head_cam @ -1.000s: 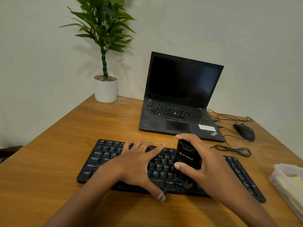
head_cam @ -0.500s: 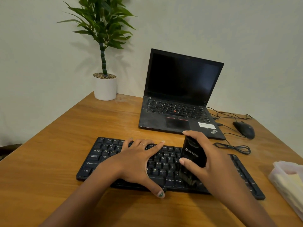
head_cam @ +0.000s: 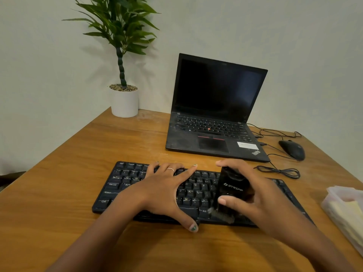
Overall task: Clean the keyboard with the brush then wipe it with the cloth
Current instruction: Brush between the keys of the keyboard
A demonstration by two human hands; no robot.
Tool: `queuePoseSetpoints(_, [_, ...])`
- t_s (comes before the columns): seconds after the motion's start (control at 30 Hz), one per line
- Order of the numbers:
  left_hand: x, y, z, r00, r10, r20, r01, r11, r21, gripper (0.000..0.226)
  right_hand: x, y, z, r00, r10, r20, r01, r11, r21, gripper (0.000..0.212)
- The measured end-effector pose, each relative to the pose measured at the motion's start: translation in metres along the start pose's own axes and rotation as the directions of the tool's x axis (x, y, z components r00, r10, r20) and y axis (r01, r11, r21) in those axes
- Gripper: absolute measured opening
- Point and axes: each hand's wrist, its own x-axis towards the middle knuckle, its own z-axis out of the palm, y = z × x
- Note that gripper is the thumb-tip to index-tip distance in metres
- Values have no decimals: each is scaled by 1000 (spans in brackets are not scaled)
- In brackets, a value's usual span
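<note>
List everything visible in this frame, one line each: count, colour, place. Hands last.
keyboard: 1, black, table front
brush: 1, black, on keyboard's right half
laptop: 1, black, open, behind keyboard
mouse: 1, black, right of laptop
cable: 1, black, coiled beside keyboard
potted plant: 1, green in white pot, far left corner
plastic box: 1, translucent, right edge
table: 1, wood
left hand: flat on keyboard
right hand: grips brush

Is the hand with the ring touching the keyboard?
Touching. The head view shows the left hand lying flat on the keyboard, fingers spread over the keys and the thumb at its front edge, with no gap visible.
</note>
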Motion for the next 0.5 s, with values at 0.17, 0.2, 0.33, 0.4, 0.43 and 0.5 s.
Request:
queuePoseSetpoints(0.17, [1,-1,2,1000,-1,0,1,1000,-8,127,0,2,-10,1000,-26,-5,25,995,-100,61])
queuePoseSetpoints(0.2, [1,-1,2,1000,-2,1,2,1000,-7,127,-2,-2,-3,999,-48,-6,48,998,-42,61])
queuePoseSetpoints(0.33, [1,0,2,1000,-3,1,3,1000,5,127,-4,-1,8,989,-149,2,149,988,-38,60])
queuePoseSetpoints(0.4, [1,0,2,1000,-3,2,3,1000,-6,127,-1,3,-6,997,-69,38,73,990,-121,59])
queuePoseSetpoints(0.43, [1,-1,2,1000,-1,1,1,1000,-10,127,1,4,-12,997,-43,61,54,983,-177,57])
queuePoseSetpoints(0.5, [1,-1,1,1000,-1,-3,1,1000,-5,127,3,1,-13,997,-53,64,66,971,-232,56])
